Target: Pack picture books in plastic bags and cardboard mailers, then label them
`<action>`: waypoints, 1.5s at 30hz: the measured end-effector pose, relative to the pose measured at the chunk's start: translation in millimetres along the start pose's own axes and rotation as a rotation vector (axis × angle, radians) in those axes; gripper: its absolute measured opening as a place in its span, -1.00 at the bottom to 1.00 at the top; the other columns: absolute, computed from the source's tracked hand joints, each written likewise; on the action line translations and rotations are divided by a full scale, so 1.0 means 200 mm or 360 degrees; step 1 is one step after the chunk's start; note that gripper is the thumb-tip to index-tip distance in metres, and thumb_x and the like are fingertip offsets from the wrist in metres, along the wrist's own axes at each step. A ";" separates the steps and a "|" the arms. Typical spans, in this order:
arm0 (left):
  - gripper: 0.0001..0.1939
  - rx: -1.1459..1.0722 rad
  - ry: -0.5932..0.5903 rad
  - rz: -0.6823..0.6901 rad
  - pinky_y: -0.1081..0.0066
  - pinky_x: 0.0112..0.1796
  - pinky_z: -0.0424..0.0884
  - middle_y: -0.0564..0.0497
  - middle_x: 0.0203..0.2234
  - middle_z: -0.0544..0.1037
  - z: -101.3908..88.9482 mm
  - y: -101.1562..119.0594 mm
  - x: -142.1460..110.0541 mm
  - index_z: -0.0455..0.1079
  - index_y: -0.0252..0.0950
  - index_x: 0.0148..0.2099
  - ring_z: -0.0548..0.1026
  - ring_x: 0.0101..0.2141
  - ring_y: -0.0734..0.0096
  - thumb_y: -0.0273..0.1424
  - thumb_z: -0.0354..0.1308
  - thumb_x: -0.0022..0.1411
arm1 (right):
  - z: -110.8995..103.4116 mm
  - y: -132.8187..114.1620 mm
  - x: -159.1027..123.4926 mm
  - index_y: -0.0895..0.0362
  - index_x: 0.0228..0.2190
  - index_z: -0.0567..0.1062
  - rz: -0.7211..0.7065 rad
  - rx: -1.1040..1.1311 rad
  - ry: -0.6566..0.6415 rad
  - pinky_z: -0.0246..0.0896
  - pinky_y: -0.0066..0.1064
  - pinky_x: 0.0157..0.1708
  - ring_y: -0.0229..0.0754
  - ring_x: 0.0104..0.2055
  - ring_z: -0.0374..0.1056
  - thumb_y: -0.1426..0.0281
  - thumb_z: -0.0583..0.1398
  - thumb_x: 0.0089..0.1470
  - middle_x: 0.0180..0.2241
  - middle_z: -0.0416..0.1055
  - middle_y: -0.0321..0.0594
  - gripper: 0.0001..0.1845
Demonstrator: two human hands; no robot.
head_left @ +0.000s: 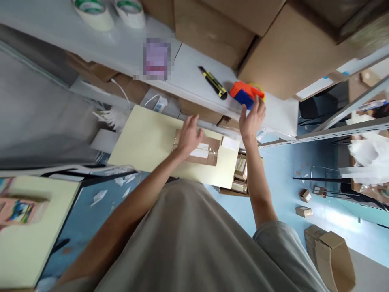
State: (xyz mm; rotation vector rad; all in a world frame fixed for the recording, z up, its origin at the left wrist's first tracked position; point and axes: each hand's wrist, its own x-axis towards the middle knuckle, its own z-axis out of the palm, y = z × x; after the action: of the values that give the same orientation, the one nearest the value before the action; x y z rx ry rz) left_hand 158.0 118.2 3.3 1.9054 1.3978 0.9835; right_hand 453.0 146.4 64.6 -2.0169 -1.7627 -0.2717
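My left hand (190, 136) hovers over or rests on a flat brown cardboard parcel (212, 151), fingers loosely spread and holding nothing; whether it touches is unclear. The parcel lies on a pale yellow tabletop (146, 138), with a white label on its top and clear tape at its ends. My right hand (252, 121) is up at the shelf edge, thumb and fingers apart, its fingertips overlapping an orange and blue tape dispenser (243, 94). Left of the dispenser a black and yellow box cutter (212, 83) lies on the white shelf (188, 67).
Two rolls of tape (130, 14) stand at the shelf's far left. Large cartons (212, 34) line its back. A white paper slip (230, 143) lies beside the parcel. An open box (226, 191) of small parcels sits below the table's right end. An empty carton (330, 255) stands lower right.
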 end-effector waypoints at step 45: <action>-0.39 -0.0171 -0.0734 -0.0361 0.18 0.19 0.51 -0.13 0.01 0.79 -0.25 -0.74 -0.06 0.52 -0.21 0.48 0.69 0.05 0.02 -0.40 0.39 0.44 | 0.37 -0.44 -1.15 0.37 0.51 0.34 0.1091 0.0185 -0.0658 0.51 -0.04 0.16 0.32 0.26 0.63 -0.05 -0.11 0.59 0.28 0.61 0.39 -0.12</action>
State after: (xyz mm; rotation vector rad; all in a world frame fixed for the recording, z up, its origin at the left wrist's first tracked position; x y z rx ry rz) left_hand 36.0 151.1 -88.6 1.7077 1.2227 0.4606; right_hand 318.1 -17.7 -80.9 -2.5605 -1.1305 0.4787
